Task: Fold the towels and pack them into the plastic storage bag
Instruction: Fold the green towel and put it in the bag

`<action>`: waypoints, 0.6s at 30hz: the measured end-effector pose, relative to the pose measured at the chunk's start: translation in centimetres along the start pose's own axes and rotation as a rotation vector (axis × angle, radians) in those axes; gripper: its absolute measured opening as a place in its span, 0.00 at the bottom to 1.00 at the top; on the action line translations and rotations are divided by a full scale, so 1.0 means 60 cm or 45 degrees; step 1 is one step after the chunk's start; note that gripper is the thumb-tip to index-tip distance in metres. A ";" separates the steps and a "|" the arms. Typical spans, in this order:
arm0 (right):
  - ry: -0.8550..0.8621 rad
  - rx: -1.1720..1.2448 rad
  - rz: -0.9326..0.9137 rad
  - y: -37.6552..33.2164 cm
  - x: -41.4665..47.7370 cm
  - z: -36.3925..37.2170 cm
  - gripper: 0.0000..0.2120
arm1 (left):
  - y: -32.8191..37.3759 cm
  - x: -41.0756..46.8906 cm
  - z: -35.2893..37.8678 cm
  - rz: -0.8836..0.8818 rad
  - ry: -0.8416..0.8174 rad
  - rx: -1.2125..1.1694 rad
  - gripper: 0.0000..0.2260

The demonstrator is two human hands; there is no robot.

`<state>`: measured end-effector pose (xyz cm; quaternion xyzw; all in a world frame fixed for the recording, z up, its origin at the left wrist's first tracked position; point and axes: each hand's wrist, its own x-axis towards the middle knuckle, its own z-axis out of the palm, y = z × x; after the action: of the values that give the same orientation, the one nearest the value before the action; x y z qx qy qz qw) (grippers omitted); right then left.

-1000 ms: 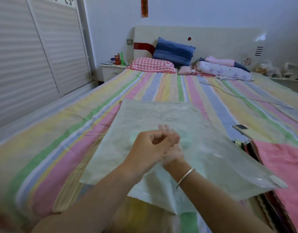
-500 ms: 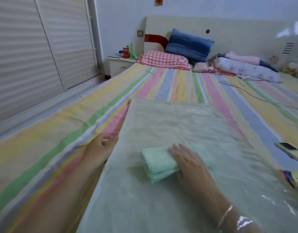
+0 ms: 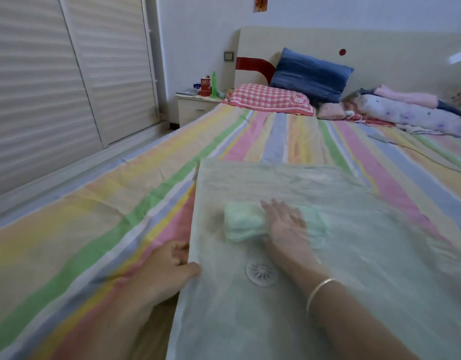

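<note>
A translucent plastic storage bag (image 3: 328, 193) lies flat on the striped bed, its round white valve (image 3: 260, 272) near me. Inside it sits a folded mint-green towel (image 3: 239, 222). My right hand (image 3: 286, 227) is inside the bag, seen through the plastic, with straight fingers lying flat on the towel's right part. My left hand (image 3: 167, 266) holds the bag's left edge, thumb on top and fingers underneath.
A red checked pillow (image 3: 268, 100) and a blue pillow (image 3: 311, 74) lie at the headboard, with rolled bedding (image 3: 416, 113) to their right. A bedside table (image 3: 195, 105) with bottles stands by the slatted wardrobe doors (image 3: 55, 74) on the left.
A second ago both hands met above the bag. Since then my right hand has gone inside onto the towel, and my left hand has taken the bag's left edge.
</note>
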<state>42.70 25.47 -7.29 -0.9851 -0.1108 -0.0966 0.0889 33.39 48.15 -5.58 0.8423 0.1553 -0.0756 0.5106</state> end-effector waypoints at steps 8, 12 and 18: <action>0.351 -0.198 -0.191 0.015 -0.040 -0.023 0.21 | 0.058 0.107 -0.012 -0.063 0.154 -0.171 0.28; 0.196 -0.197 -0.136 0.019 -0.016 -0.011 0.09 | 0.056 0.140 0.025 0.030 0.168 -0.101 0.20; 0.108 0.009 -0.040 0.004 0.071 0.002 0.12 | 0.049 0.169 0.021 0.223 0.086 -0.159 0.15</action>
<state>46.84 26.14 -6.54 -0.9780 -0.1227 -0.1392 0.0956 43.95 47.65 -6.62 0.8213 0.1025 0.0075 0.5612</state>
